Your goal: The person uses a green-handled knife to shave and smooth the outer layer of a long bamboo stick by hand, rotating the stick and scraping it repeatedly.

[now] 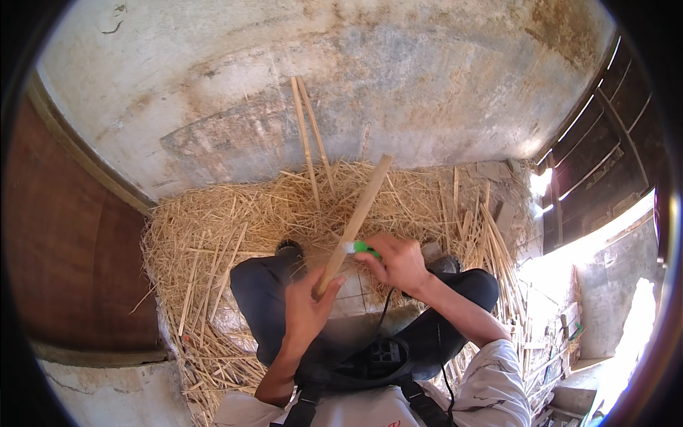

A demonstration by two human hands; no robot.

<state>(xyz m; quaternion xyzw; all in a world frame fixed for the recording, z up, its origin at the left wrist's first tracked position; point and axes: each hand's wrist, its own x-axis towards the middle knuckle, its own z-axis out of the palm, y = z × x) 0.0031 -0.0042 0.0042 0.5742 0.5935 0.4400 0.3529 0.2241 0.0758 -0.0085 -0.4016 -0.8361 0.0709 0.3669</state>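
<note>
My left hand (307, 306) is closed round the lower end of a long, flat wooden strip (368, 197), perhaps split bamboo. The strip slants up and away to the right over the straw. In my right hand (400, 265) is a small green-handled tool (366, 248), gripped between thumb and fingers. Its pale, shiny end meets the strip's right side a little above my left hand. Glare hides the exact shape of that end, so I cannot tell whether it is a knife.
Straw and shavings (235, 206) cover the floor round my bent legs. Two thin sticks (307, 142) lean on the stained wall (427, 85). More strips (491, 238) lie at the right. A brown door panel (78, 242) stands left; dark slatted boards (605, 135) are at the far right.
</note>
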